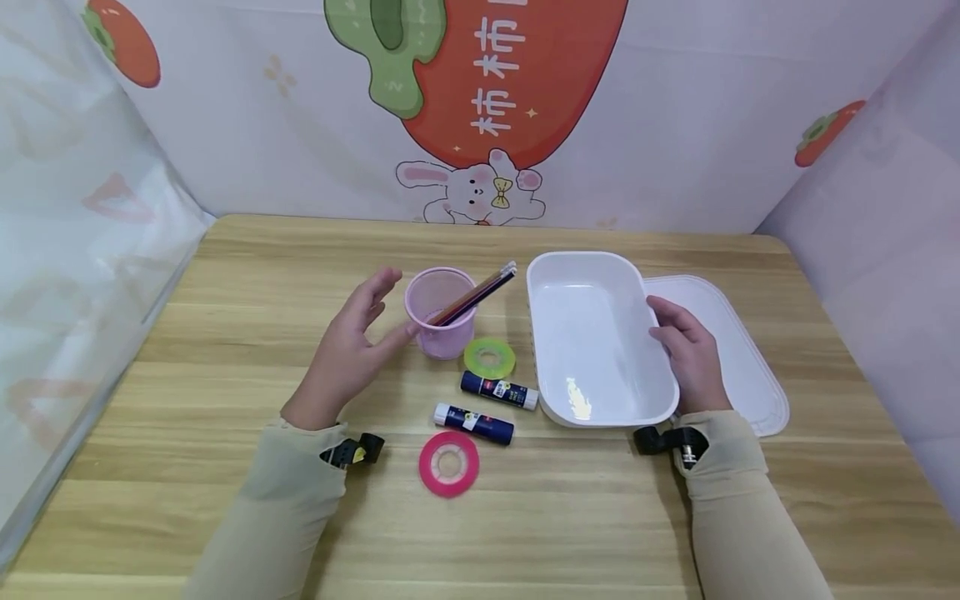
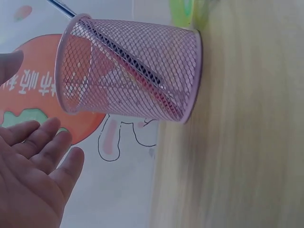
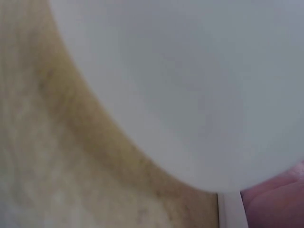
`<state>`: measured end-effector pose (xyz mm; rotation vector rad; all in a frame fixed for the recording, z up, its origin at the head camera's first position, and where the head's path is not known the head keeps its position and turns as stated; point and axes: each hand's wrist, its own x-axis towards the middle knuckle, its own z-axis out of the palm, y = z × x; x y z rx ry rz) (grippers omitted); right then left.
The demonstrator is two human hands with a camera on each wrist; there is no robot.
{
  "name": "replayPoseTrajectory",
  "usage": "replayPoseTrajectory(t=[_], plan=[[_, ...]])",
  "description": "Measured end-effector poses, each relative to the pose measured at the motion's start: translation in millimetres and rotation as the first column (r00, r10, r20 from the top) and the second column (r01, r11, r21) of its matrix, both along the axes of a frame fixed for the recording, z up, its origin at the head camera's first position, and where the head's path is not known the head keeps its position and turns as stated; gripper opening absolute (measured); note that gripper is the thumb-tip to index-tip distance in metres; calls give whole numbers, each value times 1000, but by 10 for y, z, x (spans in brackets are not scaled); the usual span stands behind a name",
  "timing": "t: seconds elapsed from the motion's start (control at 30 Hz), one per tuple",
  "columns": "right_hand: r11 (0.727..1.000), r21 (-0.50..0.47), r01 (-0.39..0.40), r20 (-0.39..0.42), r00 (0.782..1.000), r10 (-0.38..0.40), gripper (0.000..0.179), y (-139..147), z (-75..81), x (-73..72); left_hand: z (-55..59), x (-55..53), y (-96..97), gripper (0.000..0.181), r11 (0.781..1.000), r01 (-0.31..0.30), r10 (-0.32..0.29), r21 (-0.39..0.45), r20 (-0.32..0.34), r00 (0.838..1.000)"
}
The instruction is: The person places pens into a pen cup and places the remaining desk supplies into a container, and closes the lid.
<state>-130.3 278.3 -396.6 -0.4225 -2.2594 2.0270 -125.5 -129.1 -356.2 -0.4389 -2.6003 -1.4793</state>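
My left hand [image 1: 341,362] is spread with its fingers apart at the left side of a pink mesh pen cup [image 1: 444,343]. The cup stands upright, and several pencils [image 1: 483,293] lean out of it to the right. In the left wrist view the palm [image 2: 28,180] faces up with a gap between the fingers and the cup [image 2: 133,71]. On the right, my right hand [image 1: 692,358] grips the right rim of a white plastic box [image 1: 588,350], bare inside. The box's wall [image 3: 190,85] fills most of the right wrist view.
A white lid [image 1: 742,367] lies flat on the table, partly under the box and right hand. Between cup and box are a yellow-green tape roll [image 1: 490,358] and a glue stick [image 1: 498,390]. Nearer lie another glue stick [image 1: 474,423] and a pink tape roll [image 1: 448,487].
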Motion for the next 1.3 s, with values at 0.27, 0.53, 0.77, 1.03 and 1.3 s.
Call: replayPoseTrajectory(t=[0.27,0.53,0.77,1.03,1.3], plan=[[1000,0,-2,6,1000,2,37,2,10,10,-41,165,-98,54,998,38,-41,43,56,998],[1000,-3,-2,-2,1000,2,37,21,-1,16,-147,237,-77,37,978,88,-110,187,112,988],[999,-32,-19,18,1000,19,37,17,9,23,-208,247,-63,34,979,139,-168,151,199,965],[999,-33,-12,-1,1000,12,36,19,0,16,-236,269,-1,38,973,200,-227,112,341,912],[1000,-23,-6,9,1000,6,36,5,-3,11,-229,297,83,34,962,256,-272,96,425,863]])
